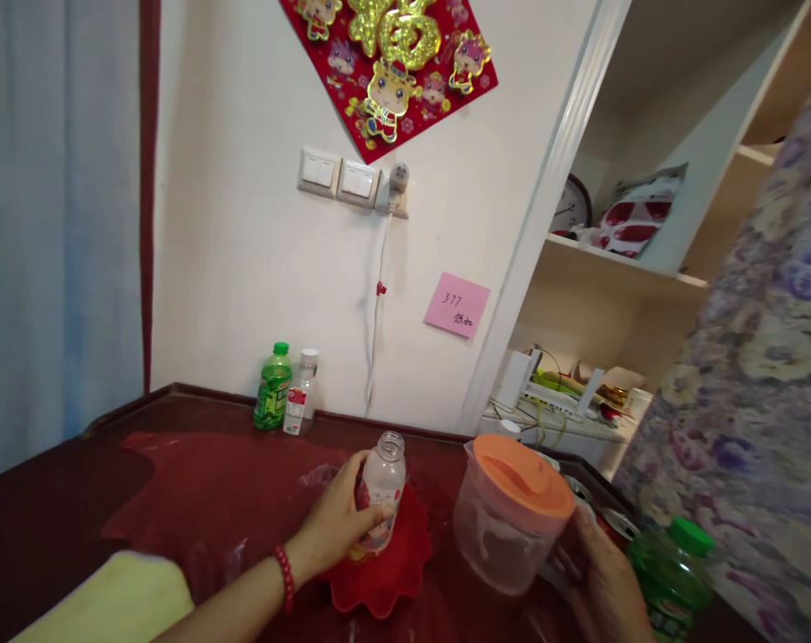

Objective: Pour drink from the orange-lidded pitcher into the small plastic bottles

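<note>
A white wall [245, 223] carries a red paper decoration [392, 62], two light switches [338, 177] and a pink note [457, 304]. A pale curtain [50, 223] hangs left; open shelves [620, 259] stand right, holding a clock [572, 205].

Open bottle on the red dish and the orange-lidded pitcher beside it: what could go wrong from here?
The open bottle has no cap and a narrow mouth, so liquid from the wide pitcher could well miss and spill over the left hand. The bottle sits on a shallow red dish, which might overflow or let it tip. The right hand holds the pitcher tilted, close to a green bottle it could knock.
</note>
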Tool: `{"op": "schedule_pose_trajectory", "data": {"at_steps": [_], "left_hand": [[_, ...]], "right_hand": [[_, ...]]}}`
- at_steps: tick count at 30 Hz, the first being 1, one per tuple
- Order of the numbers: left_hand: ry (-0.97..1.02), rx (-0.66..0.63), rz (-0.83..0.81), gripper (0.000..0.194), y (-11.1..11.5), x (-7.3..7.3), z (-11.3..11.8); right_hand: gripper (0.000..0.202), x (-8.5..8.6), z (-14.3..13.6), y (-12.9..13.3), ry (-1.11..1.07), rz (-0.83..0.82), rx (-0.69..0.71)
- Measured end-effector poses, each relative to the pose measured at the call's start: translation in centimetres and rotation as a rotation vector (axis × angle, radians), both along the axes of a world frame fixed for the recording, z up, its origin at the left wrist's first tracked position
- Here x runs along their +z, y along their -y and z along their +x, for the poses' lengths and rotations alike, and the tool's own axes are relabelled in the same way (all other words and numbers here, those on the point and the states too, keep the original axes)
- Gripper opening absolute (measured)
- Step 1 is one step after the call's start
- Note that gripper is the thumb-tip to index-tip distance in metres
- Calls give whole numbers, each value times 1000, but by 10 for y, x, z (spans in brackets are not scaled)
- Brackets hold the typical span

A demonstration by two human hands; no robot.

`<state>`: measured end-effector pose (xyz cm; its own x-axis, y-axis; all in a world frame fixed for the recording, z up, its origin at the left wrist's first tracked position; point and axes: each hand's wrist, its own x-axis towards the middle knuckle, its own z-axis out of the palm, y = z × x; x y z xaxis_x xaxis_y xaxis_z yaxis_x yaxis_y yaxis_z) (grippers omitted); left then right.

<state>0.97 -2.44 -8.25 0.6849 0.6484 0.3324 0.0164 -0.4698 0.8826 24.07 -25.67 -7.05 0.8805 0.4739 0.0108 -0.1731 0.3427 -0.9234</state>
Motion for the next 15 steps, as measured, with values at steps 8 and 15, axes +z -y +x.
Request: {"op": "schedule_pose_trajectory", "data": {"at_steps": [8,15], "left_hand": [[3,3,12,58,1,-3,-2],[4,-5,23,60,-1,-5,-1]], "right_hand": [[46,7,-4,-7,90,47,-38],[50,49,-9,-4,245,41,-167]]}}
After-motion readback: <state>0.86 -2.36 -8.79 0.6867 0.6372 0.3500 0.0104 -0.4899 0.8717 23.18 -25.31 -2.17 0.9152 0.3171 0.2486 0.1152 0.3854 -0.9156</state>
